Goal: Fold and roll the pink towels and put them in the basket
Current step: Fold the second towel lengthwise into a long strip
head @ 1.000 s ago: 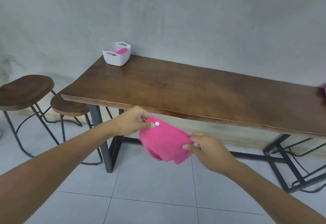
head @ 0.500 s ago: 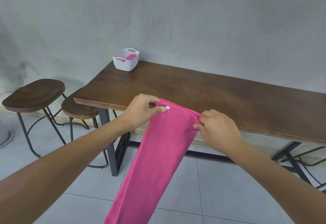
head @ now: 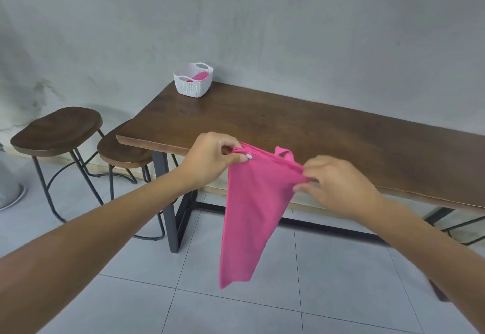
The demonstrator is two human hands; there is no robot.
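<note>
towel [head: 256, 202]: soft matt pink cloth; basket [head: 193, 84]: white woven-look plastic; table [head: 288, 128]: dark wood, slight sheen, black metal legs

One head-worn camera looks forward and down, close over both forearms, toward the table [head: 315, 134].

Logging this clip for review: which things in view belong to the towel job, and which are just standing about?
Part of the job:
pink towel, pinched at its top edge by the left hand and the right hand
white basket, on the table's far corner
rolled pink towel inside it
wooden table

Standing about:
two wooden stools
</note>
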